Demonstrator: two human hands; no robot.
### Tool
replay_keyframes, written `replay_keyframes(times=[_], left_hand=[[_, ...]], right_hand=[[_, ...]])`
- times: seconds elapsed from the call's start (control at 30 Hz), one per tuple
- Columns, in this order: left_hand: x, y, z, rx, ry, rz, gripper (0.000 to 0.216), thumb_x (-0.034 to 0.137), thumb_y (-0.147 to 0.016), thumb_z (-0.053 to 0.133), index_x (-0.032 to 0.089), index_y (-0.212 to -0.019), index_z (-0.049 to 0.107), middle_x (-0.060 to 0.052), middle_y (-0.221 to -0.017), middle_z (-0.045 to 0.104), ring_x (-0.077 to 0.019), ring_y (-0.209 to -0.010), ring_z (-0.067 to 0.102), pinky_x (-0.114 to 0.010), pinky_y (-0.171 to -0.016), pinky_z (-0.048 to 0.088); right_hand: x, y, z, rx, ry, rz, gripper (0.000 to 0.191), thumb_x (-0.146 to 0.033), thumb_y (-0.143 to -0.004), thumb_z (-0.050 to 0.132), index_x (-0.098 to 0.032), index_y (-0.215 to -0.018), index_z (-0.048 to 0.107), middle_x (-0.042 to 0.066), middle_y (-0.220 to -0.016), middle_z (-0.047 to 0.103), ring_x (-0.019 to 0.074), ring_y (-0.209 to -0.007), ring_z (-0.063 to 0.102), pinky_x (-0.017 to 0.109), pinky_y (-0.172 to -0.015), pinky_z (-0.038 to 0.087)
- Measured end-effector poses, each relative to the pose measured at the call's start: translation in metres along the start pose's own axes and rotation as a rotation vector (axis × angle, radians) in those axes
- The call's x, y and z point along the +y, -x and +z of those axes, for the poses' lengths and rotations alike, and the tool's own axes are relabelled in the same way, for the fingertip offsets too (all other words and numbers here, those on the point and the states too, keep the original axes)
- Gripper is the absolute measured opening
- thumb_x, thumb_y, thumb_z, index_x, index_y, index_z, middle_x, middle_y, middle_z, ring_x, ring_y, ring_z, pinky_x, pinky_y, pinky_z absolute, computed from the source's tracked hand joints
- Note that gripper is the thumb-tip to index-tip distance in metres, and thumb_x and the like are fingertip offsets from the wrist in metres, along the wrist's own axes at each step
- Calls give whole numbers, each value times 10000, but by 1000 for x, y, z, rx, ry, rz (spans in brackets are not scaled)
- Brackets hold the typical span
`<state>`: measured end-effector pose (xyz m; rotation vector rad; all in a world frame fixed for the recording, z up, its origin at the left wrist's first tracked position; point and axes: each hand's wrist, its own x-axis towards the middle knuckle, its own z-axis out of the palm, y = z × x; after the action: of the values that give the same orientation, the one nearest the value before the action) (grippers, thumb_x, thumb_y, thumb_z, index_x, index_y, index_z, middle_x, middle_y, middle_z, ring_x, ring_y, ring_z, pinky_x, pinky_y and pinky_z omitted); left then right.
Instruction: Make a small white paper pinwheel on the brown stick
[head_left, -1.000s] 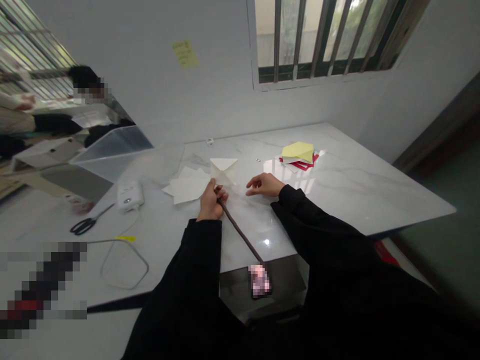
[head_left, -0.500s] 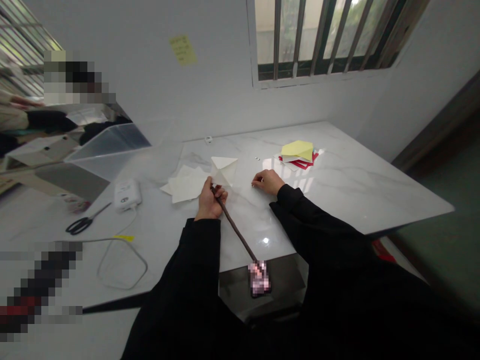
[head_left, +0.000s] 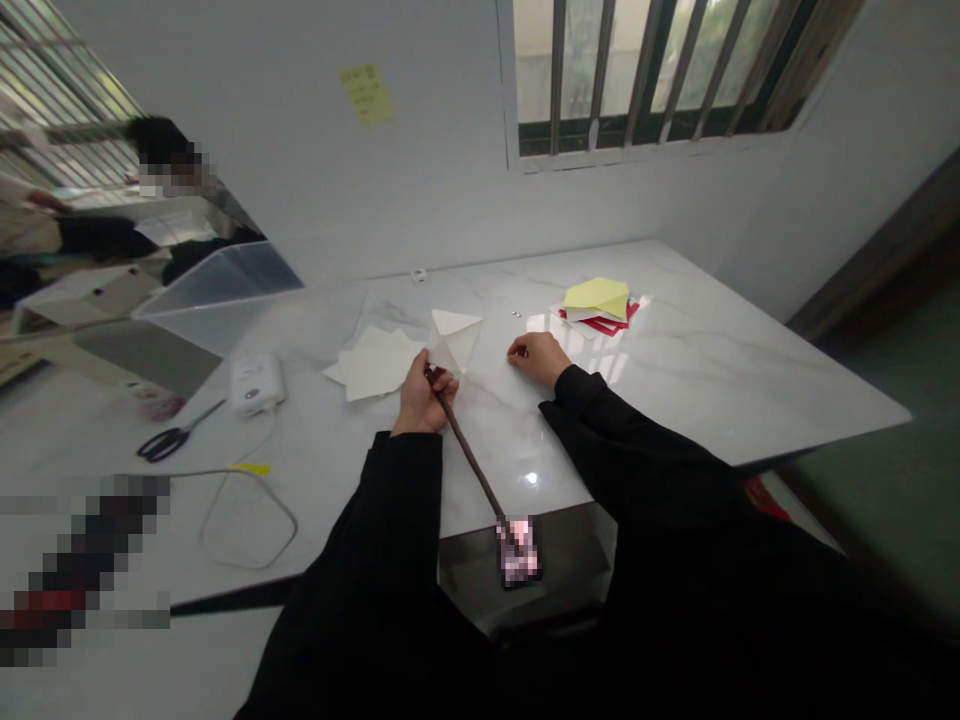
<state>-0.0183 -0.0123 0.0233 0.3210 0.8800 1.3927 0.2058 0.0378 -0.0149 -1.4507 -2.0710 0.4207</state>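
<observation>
Both hands are seen out over the white table. A thin dark stick is gripped in the closed left hand, and its far tip is held against a folded white paper. The stick's near end, a blurred pink bit, is pointed back toward the body. The right hand is laid on the table just to the right of that paper, with its fingers curled in; whether something small is pinched in it cannot be told.

The white paper is already folded into a pointy shape with sharp creases, and it is lifted up a little at its far edge. So some folds look done, but the shape does not look finished yet.

Flat white sheets are spread just left of it. Farther left, a small white box with a cord and black scissors are seen. Farther back on the right, a pile of yellow and red paper is stacked. A clear plastic bin is set at the far left.
</observation>
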Motion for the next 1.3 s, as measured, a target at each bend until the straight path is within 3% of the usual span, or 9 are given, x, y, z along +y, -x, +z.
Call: replay_keyframes(times=[0.23,0.43,0.53,0.67,0.83,0.97,1.1,1.2,1.3], left_hand=[[-2,-1,-2,-14,-1,14,369,310,-993,635,210,-708,423,94,-525,392,-29,-343,306,-191,-380,272],[-3,0,-1,-17,-5,21,352,288,-1001,607,211,-714,420,98,-519,385,-29,-339,296,-191,-381,274],[-4,0,-1,1,-13,49,374,305,-968,658,216,-712,401,102,-520,389,-28,-341,297,-192,-383,271],[-8,0,2,50,-68,140,357,301,-933,700,217,-735,415,107,-536,401,-24,-343,283,-188,-376,251],[-14,3,6,63,-196,226,302,305,-920,705,209,-769,461,105,-564,401,-16,-349,263,-183,-370,203],[-14,4,7,113,-276,265,343,378,-863,768,212,-772,483,100,-586,420,-20,-356,283,-194,-373,210],[-14,4,6,93,-285,276,345,359,-834,783,209,-757,482,92,-597,425,-16,-361,281,-190,-375,213],[-12,4,5,-1,-264,215,315,286,-797,767,212,-737,467,96,-587,390,-17,-365,266,-182,-370,215],[-11,6,5,-112,-307,175,234,201,-709,757,205,-774,532,101,-593,384,-20,-379,279,-171,-375,236]], right_hand=[[1,-16,0,-5,41,-36,168,-110,-908,667,-165,-945,821,127,-993,782,259,-961,683,349,-895,475],[13,-39,-3,87,75,-19,254,-59,-938,576,-139,-1039,795,153,-1121,761,257,-1040,669,358,-959,464],[7,-35,-2,190,-84,-2,190,-216,-1000,598,-158,-1036,775,113,-1085,759,213,-960,676,334,-952,482],[-16,-13,-1,267,-443,-27,328,-453,-1044,550,-188,-1092,738,63,-1013,756,162,-844,688,293,-860,528],[-43,17,-6,163,-651,-56,526,-572,-922,707,-226,-1314,645,58,-1025,755,168,-839,699,291,-781,562],[-47,28,-2,79,-814,-11,630,-616,-894,702,-222,-1375,593,71,-1058,744,172,-848,704,283,-723,590],[-41,26,7,87,-796,-1,558,-473,-846,774,-227,-1325,627,34,-987,737,146,-773,677,277,-718,597],[-34,21,11,144,-780,24,405,-308,-842,725,-215,-1233,668,9,-918,733,122,-710,655,267,-712,591],[-29,16,10,209,-836,65,300,-267,-830,680,-189,-1119,694,17,-904,728,118,-696,643,251,-659,581]])
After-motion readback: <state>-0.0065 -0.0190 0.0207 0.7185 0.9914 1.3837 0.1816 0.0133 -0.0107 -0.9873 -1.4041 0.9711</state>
